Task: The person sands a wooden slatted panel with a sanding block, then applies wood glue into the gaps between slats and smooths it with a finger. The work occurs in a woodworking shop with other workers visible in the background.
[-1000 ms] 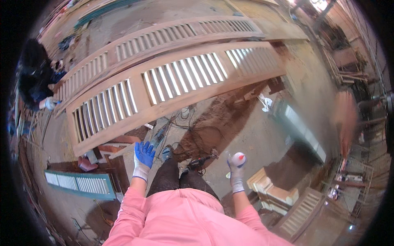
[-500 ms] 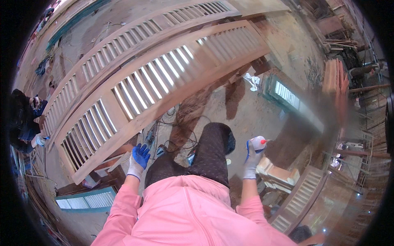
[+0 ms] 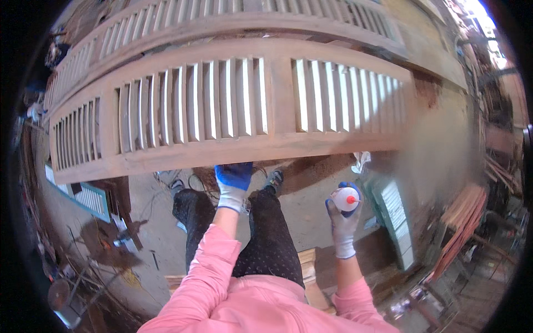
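Observation:
A long brown wooden louvered shutter panel (image 3: 280,102) spans the view in front of me, its slats letting light through. My left hand (image 3: 233,178), in a grey glove with a blue coating, is at the panel's near edge. Its fingertips pass out of sight there, so I cannot tell whether they grip the wood. Off to the right, my right hand (image 3: 343,222), gloved alike, is closed around a white squeeze bottle (image 3: 340,197) with a red nozzle tip. The bottle is apart from the panel.
A second louvered panel (image 3: 327,22) lies just beyond the first. Green-framed louvered pieces stand at right (image 3: 397,216) and at lower left (image 3: 91,197). Stacked reddish boards (image 3: 458,216) are at far right. Cables (image 3: 197,183) lie on the floor near my feet.
My view has turned and moved closer to the panel. My left hand has gone from open in the air to the panel's near edge. The bottle stays in my right hand.

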The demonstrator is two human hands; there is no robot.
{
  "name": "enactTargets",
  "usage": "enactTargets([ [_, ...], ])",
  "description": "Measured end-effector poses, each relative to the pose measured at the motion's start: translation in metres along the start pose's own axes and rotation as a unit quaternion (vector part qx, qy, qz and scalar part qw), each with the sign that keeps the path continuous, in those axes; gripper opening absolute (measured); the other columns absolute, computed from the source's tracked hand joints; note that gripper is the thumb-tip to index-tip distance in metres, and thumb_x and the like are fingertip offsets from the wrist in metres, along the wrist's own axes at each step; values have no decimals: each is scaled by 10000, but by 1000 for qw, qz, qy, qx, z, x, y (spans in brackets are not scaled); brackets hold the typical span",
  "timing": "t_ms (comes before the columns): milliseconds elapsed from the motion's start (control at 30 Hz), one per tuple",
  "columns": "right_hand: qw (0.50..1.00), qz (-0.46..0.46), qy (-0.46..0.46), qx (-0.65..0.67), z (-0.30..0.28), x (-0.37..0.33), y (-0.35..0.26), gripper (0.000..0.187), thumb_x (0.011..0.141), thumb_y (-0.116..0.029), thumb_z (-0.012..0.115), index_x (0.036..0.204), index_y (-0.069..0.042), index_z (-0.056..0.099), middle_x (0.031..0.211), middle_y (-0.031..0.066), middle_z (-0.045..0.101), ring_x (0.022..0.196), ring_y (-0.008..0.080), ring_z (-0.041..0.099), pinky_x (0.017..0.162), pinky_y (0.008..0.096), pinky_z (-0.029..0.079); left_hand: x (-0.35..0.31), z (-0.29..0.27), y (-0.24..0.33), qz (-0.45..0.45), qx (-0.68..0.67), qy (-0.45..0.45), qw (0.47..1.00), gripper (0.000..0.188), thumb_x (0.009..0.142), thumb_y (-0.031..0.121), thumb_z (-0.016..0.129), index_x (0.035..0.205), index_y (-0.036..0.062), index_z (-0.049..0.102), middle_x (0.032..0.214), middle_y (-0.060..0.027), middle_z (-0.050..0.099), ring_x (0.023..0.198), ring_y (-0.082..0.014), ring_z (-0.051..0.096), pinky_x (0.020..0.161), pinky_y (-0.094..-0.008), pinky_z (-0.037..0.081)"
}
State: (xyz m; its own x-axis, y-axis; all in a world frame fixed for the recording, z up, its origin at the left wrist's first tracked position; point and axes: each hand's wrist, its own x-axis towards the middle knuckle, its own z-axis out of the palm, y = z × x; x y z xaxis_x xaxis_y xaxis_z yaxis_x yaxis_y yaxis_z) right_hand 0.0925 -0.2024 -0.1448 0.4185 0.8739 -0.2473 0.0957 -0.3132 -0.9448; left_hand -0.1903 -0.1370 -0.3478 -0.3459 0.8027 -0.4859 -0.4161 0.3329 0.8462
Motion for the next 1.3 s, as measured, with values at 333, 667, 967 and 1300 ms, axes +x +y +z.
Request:
enactTargets([
  [333, 981, -19, -160, -108, 19, 71, 13, 771, 799, -80, 904, 1462, -16, 515, 1354, 148, 669, 1154, 220, 674, 995, 366, 568, 4, 82, -7, 282, 377, 63, 880, 364, 968, 492, 617, 1090, 153, 675, 1111, -114, 657, 1140, -370, 598, 1022, -536, 442],
  [667, 928, -61, -250, -270, 52, 82, -2, 800, 735, -189, 951, 1407, 25, 573, 1257, 219, 694, 1121, 353, 711, 990, 437, 559, -13, 79, 11, 252, 650, 63, 714, 450, 970, 461, 669, 1312, 168, 667, 1279, -127, 671, 1242, -367, 611, 1070, -528, 452],
  [967, 900, -83, -262, -339, 61, 87, -7, 780, 730, -276, 946, 1362, 21, 597, 1221, 246, 698, 1113, 397, 708, 971, 470, 559, -14, 60, -8, 221, 592, -3, 775, 434, 1062, 493, 532, 1336, 172, 637, 1364, -135, 648, 1327, -355, 574, 1175, -539, 386],
  [1300, 855, -111, -286, -418, 65, 86, -27, 761, 734, -333, 939, 1321, 32, 620, 1162, 247, 716, 1054, 416, 720, 926, 486, 575, -19, 47, -28, 321, 600, 48, 731, 545, 976, 505, 653, 1412, 179, 665, 1400, -146, 651, 1311, -420, 592, 1109, -614, 429],
])
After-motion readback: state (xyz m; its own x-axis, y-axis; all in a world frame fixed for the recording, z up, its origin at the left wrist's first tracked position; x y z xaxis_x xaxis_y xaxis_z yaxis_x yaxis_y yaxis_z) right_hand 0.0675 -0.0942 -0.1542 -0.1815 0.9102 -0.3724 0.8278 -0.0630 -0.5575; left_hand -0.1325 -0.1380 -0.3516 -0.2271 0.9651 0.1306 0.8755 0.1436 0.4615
